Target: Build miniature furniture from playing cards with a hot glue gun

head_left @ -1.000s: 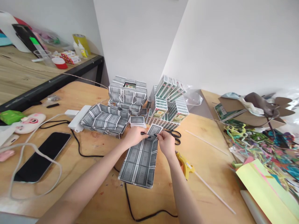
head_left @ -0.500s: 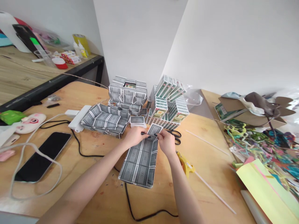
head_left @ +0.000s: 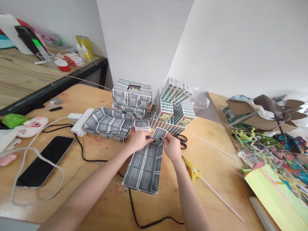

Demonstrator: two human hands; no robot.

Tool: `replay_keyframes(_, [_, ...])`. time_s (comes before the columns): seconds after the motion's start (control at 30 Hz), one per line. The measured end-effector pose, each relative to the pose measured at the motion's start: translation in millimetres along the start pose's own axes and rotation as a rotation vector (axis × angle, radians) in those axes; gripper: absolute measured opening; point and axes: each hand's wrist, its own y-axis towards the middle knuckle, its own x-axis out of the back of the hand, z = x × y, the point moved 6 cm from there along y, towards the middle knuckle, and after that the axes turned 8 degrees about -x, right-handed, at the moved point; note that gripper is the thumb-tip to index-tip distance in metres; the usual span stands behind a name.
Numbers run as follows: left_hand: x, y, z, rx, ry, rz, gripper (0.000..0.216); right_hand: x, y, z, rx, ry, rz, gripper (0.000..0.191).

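Observation:
A long open box made of playing cards [head_left: 141, 166] lies in front of me, its card backs patterned grey. At its far end a single playing card [head_left: 159, 133] stands up against the wall. My left hand [head_left: 141, 141] pinches the card's left edge and the box rim. From the other side my right hand [head_left: 172, 145] pinches the card's right edge. Just beyond my left hand lies a small stack of playing cards [head_left: 142, 124]. Black scissors [head_left: 182, 141] and a yellow glue gun [head_left: 192, 171] with a glue stick lie right of my right hand.
Another open card box [head_left: 108, 123] with cards inside sits to the left, before a larger card-built box [head_left: 132, 98]. Card packs [head_left: 166, 110] are stacked behind. A phone [head_left: 45, 162], a power strip [head_left: 83, 122] and cables lie left. Pipe cleaners [head_left: 269, 147] crowd the right.
Both hands stay pinched at the card and the box end. The whole view has shifted very slightly; nothing else visibly moves.

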Motion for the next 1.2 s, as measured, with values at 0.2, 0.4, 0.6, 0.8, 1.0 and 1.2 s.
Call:
replay_keyframes(0.2, [-0.2,-0.1,0.2,0.003,-0.001,0.005,0.012,0.6,-0.2,3.2,0.019,0.007,0.001,0.017])
replay_keyframes(0.4, [2.0,-0.5,-1.4,0.018,0.041,-0.010,0.013,-2.4,-3.0,-3.0,-0.016,0.070,-0.037,0.018])
replay_keyframes(0.6, [2.7,-0.4,-2.6,0.026,0.023,-0.006,0.010,-6.9,-6.5,-10.7,-0.061,0.145,-0.069,0.018])
replay_keyframes(0.8, [2.6,-0.4,-2.4,0.025,0.032,-0.022,0.011,-3.6,-3.5,-7.2,-0.046,0.121,-0.046,0.018])
replay_keyframes(1.0, [1.4,-0.8,-0.9,0.020,0.018,-0.016,0.012,-3.3,-0.8,-3.9,-0.022,0.103,-0.008,0.019])
replay_keyframes(1.2, [0.1,-1.1,0.5,0.023,0.014,-0.012,0.013,-1.1,-0.3,1.0,-0.002,0.066,0.012,0.021])
